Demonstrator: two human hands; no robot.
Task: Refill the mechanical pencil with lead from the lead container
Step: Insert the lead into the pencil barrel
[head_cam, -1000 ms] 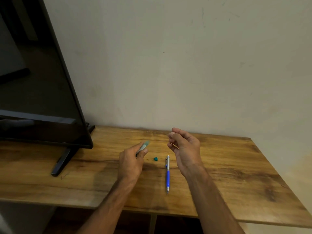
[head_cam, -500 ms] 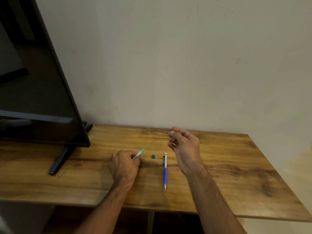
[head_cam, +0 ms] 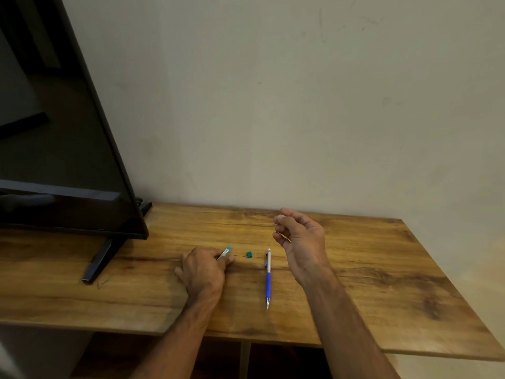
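Pencil position: the blue-and-white plastic mechanical pencil lies flat on the wooden surface, tip toward you, between your two hands. Your left hand rests on the surface, fingers curled round the slim clear lead container, its teal end pointing away. A small teal cap sits just beside the pencil's top. Your right hand hovers above the surface, fingers pinched on what looks like a thin stick of lead. A black flat television stands far left.
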